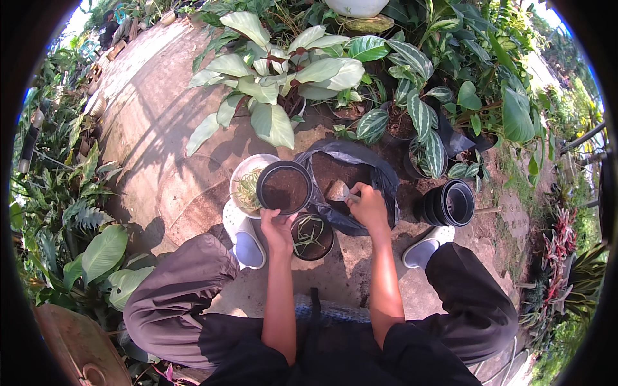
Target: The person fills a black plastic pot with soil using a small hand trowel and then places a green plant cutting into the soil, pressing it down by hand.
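My left hand (278, 226) grips the lower rim of a black plastic pot (284, 165) partly filled with brown soil, holding it tilted toward me. Inside an open black plastic bag (385, 175) of dark soil, my right hand (370, 207) is closed on a small hand trowel (337, 190); its pale, soil-smeared blade rests at the soil. Below the held pot stands another black pot (329, 243) with thin green plant cuttings over its soil. A white bowl (237, 175) of grassy green cuttings sits to the left, partly covered by the held pot.
A stack of black pots (450, 203) lies tilted right of the bag. Potted plants with broad pale leaves (270, 87) and striped leaves (421, 119) crowd the far side. My clog-shod feet (244, 238) flank the work area on concrete (154, 138). Dense foliage lines both sides.
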Action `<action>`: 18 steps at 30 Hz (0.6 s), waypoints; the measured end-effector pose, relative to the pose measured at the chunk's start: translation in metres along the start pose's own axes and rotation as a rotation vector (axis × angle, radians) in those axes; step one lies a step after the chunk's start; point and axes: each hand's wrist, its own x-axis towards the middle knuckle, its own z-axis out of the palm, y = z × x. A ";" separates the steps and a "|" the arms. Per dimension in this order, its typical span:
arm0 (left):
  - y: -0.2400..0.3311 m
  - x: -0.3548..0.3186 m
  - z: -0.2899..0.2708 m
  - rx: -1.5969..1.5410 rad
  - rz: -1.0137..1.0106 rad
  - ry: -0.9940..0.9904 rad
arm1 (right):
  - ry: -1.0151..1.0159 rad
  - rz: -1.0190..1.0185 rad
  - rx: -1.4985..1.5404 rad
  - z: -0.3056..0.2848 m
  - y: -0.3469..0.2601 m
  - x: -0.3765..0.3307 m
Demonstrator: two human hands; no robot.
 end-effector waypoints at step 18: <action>0.009 0.010 -0.015 -0.008 0.075 0.079 | -0.084 -0.109 0.203 -0.021 -0.024 0.002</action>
